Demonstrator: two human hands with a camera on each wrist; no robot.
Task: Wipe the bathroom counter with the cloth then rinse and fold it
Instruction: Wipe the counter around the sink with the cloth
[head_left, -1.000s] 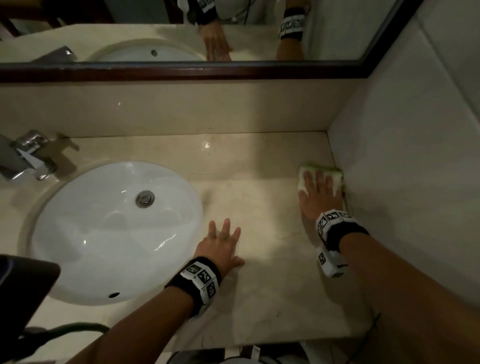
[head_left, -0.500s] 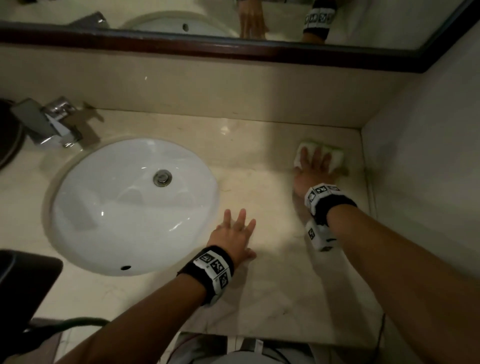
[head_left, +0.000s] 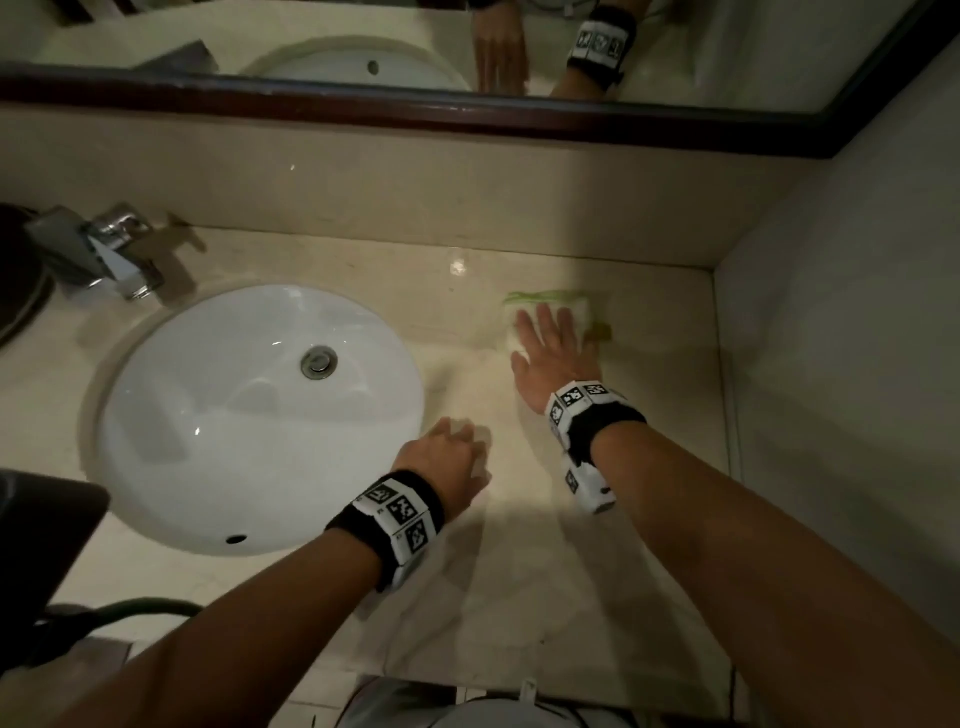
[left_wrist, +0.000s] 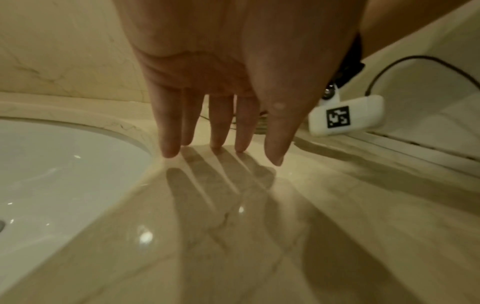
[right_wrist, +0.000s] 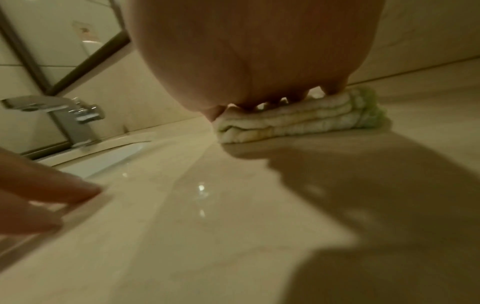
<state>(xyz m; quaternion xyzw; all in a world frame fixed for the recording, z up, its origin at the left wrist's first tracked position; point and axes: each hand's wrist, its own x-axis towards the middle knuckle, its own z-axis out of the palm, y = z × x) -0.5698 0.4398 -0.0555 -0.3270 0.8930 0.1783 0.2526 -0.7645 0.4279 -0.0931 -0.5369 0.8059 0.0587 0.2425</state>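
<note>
Right hand (head_left: 556, 348) flat on folded cloth (head_left: 574, 312), pressing it to counter (head_left: 519, 597); left hand (head_left: 447, 467) spread, fingertips on counter beside sink (head_left: 208, 441).

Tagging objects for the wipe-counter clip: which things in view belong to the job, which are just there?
Job:
cloth, folded, under the right hand, flat on it
counter
sink and tap, for rinsing
left hand, fingers straight, tips on the counter

Just there:
mirror
dark object at lower left
</note>
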